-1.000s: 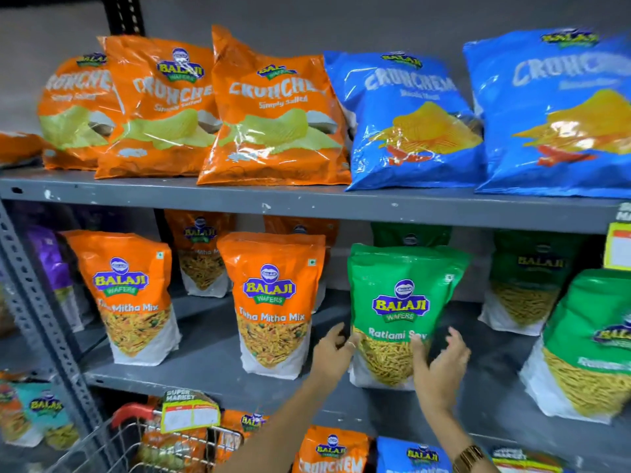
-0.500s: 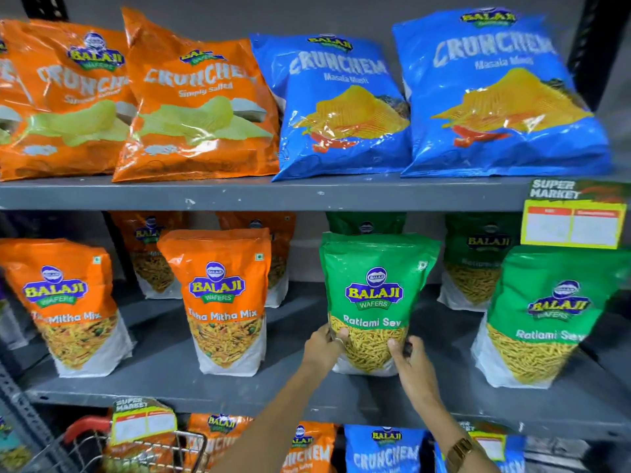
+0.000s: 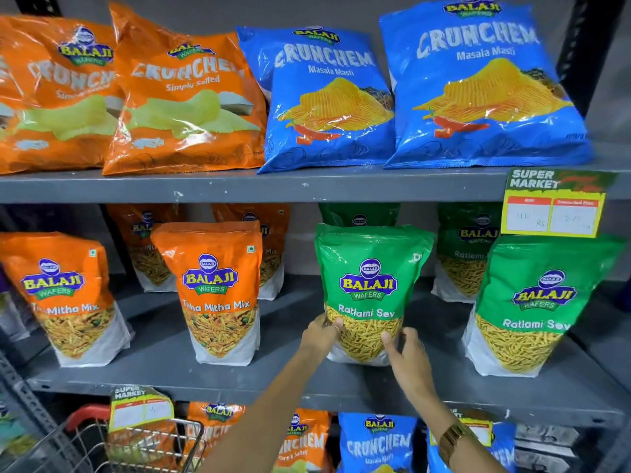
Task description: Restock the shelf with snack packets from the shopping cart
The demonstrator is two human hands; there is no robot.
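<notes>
Both hands close on one green stand-up pouch (image 3: pixel 370 291) on the middle shelf (image 3: pixel 273 377). The left hand (image 3: pixel 321 337) wraps the pouch's lower left edge, and the right hand (image 3: pixel 408 353) presses its lower right side; each grip is closed on the packet. The pouch stands upright near the shelf's front, and its front reads "BALAJI WAFERS" above "Ratlami Sev". A gold-coloured watch band (image 3: pixel 456 440) sits on the right wrist.

Just to the right stands a second green Ratlami Sev pouch (image 3: pixel 532 302) with the same logo, and more green pouches stand behind both. To the left, two orange pouches (image 3: pixel 218 291) carry the Balaji Wafers logo and the words "Mitha Mix"; the first word is partly unclear. Further orange pouches stand behind them.

On the top shelf (image 3: pixel 239 186) lean two orange bags (image 3: pixel 184 97) printed "CRUNCHEM Simply Salted" and two blue bags (image 3: pixel 478 83) printed "CRUNCHEM Masala Masti", all with the Balaji logo.

A price tag (image 3: pixel 553 203) hanging from the top shelf's edge reads "SUPER MARKET"; its handwritten figures are too faint to read. A similar tag (image 3: pixel 140 407) hangs from the middle shelf at the lower left, in front of the wire shopping cart (image 3: pixel 143 448) with its red handle. The bottom shelf holds more orange and blue Crunchem bags (image 3: pixel 377 442).
</notes>
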